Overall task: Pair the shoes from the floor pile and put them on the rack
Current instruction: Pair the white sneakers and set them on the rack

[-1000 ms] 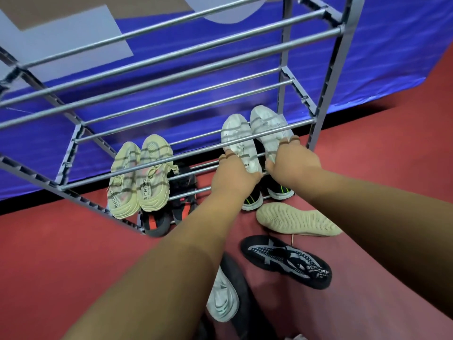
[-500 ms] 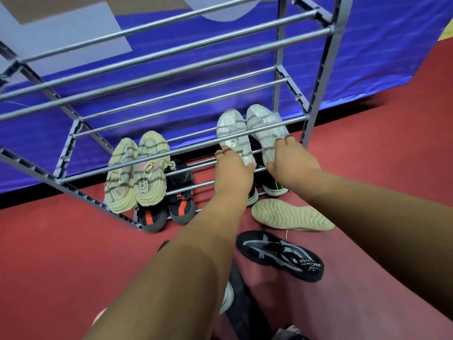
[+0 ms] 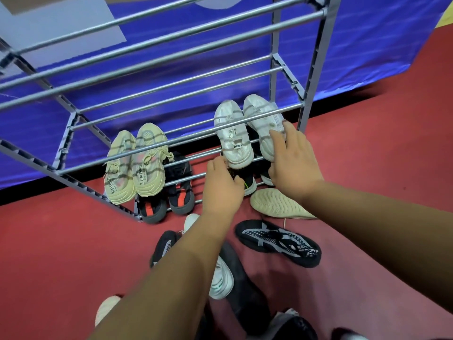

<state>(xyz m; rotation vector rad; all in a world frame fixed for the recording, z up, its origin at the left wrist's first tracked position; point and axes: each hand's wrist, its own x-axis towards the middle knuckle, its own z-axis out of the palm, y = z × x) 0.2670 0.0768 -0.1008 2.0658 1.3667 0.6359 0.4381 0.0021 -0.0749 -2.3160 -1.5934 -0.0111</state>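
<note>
Where racked, two white shoes (image 3: 235, 141)

Both my hands are bare: left hand (image 3: 221, 190) and right hand (image 3: 294, 168), only the backs in view, knuckles and fingers plain to see. My forearms are bare too, left forearm (image 3: 171, 278) and right forearm (image 3: 380, 229), uncovered from wrist to frame edge. Skin smooth, edges soft with blur. The right forearm looks bulkier in the wide lens. Fingernails too blurred to tell.
</note>
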